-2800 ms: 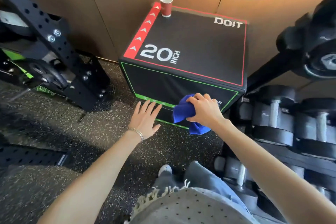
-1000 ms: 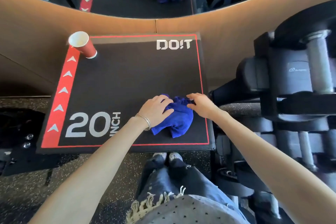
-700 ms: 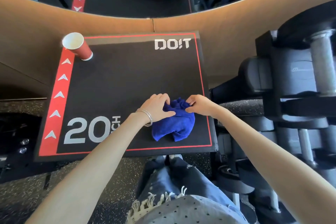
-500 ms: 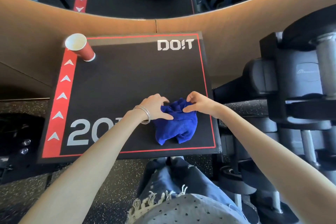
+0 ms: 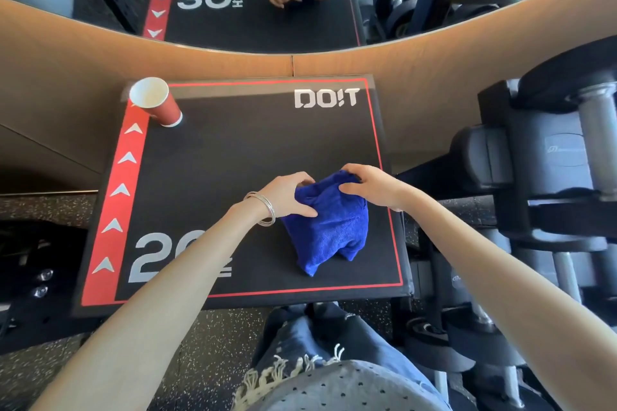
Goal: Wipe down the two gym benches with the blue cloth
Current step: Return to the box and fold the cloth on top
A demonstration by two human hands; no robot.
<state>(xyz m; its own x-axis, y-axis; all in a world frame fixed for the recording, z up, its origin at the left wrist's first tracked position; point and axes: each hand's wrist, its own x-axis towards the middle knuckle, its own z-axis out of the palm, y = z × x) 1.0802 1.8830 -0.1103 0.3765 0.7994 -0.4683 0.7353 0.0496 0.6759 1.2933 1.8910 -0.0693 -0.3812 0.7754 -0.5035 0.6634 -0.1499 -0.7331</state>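
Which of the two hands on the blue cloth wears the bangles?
The left hand, gripping the blue cloth on its left side: thin silver bangles circle its wrist. The right hand has a bare wrist.

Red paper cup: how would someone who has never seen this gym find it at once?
Find the big black box standing against the tan wall. The red paper cup stands at its far left corner. Unlike the crumpled blue cloth, it is red outside and white inside.

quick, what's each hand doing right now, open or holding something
Left hand: closed on the blue cloth, fingers curled round its left side.
Right hand: closed on the same cloth, pinching its top right.
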